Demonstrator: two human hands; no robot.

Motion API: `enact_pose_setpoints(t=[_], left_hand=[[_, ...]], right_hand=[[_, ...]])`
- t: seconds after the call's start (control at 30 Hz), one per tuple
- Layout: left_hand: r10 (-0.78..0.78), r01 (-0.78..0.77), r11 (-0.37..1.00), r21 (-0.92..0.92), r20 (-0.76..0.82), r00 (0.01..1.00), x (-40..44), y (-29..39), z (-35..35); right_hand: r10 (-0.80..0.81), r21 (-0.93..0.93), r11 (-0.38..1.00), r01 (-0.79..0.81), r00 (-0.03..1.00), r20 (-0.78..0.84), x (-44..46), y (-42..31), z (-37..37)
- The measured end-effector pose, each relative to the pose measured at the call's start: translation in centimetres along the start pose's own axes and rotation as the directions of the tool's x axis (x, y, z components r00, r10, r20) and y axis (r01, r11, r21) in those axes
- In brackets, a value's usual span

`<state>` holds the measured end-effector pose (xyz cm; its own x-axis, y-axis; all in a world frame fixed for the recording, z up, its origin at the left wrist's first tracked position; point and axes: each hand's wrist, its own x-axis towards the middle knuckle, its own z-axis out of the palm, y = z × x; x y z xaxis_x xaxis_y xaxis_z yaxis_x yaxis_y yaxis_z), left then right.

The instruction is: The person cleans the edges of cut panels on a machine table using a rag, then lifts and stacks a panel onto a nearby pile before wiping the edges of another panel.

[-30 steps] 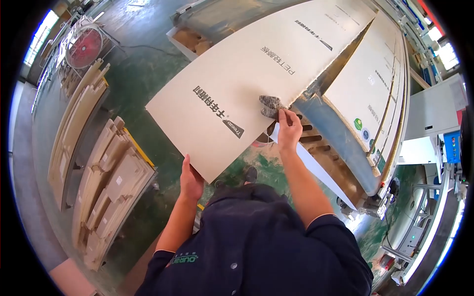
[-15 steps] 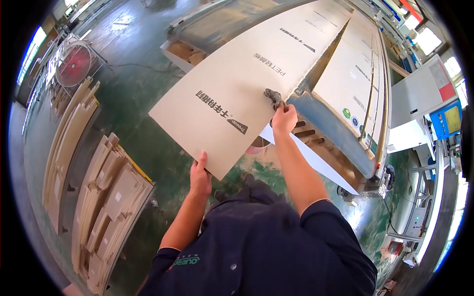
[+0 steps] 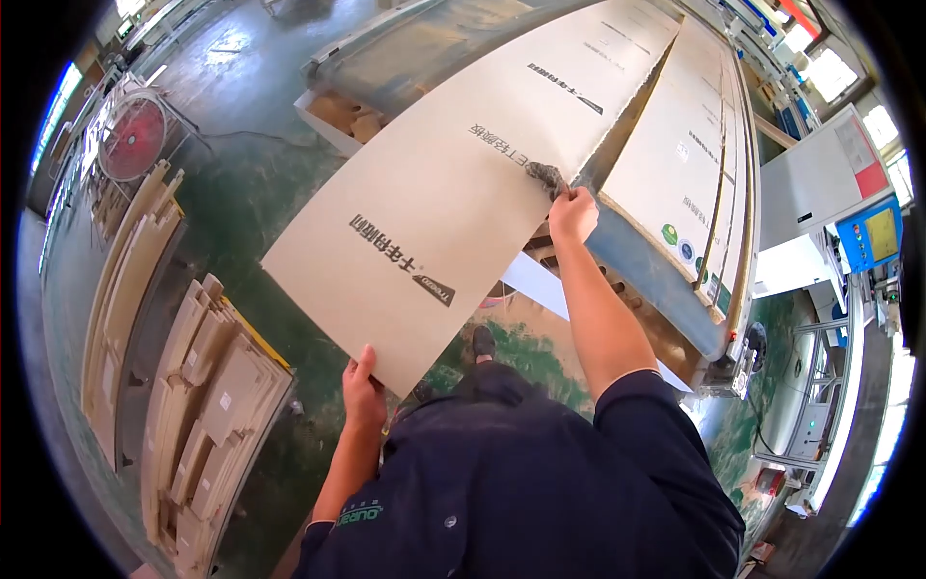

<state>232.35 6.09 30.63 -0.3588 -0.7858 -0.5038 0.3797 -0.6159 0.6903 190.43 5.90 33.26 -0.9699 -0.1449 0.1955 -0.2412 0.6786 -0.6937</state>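
Observation:
A long beige panel (image 3: pixel 386 188) with printed black lettering sticks out over the near end of the machine bed. My left hand (image 3: pixel 363 388) grips its near edge close to the corner, thumb on top and fingers underneath. By the panel's right edge, my right hand (image 3: pixel 573 214) is closed on a crumpled dark grey rag (image 3: pixel 546 178), which lies against the printed face. The underside of the panel is hidden.
More printed panels (image 3: pixel 666 164) lie on the machine bed (image 3: pixel 656 275) to the right, beside a control cabinet with a blue panel (image 3: pixel 870 237). Stacked board offcuts (image 3: pixel 217 415) stand at left, with a red round fan (image 3: pixel 133 138) behind them.
The panel and my left hand have come closer to my body and a little left. My right hand with the rag has shifted slightly right, farther up the panel's edge.

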Motion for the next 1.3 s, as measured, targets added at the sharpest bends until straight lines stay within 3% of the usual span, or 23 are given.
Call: enact_pose_setpoints(t=[0.07, 0.23, 0.37, 0.47, 0.77, 0.87, 1.17, 1.3], left_hand=[[-0.002, 0.002, 1.0, 0.008, -0.023, 1.0, -0.5, 0.3, -1.3], [-0.007, 0.011, 0.999, 0.034, -0.101, 0.995, -3.2, 1.7, -4.9], [0.0, 0.0, 1.0, 0.003, -0.071, 0.997, -6.2, 4.0, -6.7], [0.035, -0.029, 0.998, 0.063, -0.105, 0.994, -7.6, 4.1, -12.2], [0.057, -0.042, 0.997, 0.068, -0.237, 0.97, -15.2, 7.3, -24.0], [0.038, -0.016, 0.994, 0.103, -0.214, 0.976, -16.2, 8.4, -25.3], [0.051, -0.032, 0.995, 0.097, -0.21, 0.976, -15.7, 8.6, -23.9], [0.039, -0.022, 0.998, 0.053, -0.342, 0.939, -15.4, 8.8, -22.9]], right_hand=[[-0.057, -0.011, 0.998, 0.056, 0.996, -0.069, -0.1, 0.4, 0.7], [0.013, -0.021, 1.0, -0.013, 0.999, -0.037, -0.2, -0.1, 0.3], [0.027, -0.045, 0.999, -0.028, 0.999, -0.035, -0.2, -0.1, 0.5], [-0.009, -0.088, 0.996, 0.003, 0.997, -0.072, 0.1, 0.3, 1.2], [0.126, -0.047, 0.991, -0.127, 0.992, -0.023, -1.4, -1.4, 0.3], [0.042, -0.094, 0.995, -0.045, 0.999, -0.031, -2.7, -0.9, 0.5], [0.075, -0.091, 0.993, -0.075, 0.997, -0.007, -2.7, -1.2, 0.3], [0.095, -0.111, 0.989, -0.094, 0.995, 0.01, -3.1, -1.8, -0.1]])
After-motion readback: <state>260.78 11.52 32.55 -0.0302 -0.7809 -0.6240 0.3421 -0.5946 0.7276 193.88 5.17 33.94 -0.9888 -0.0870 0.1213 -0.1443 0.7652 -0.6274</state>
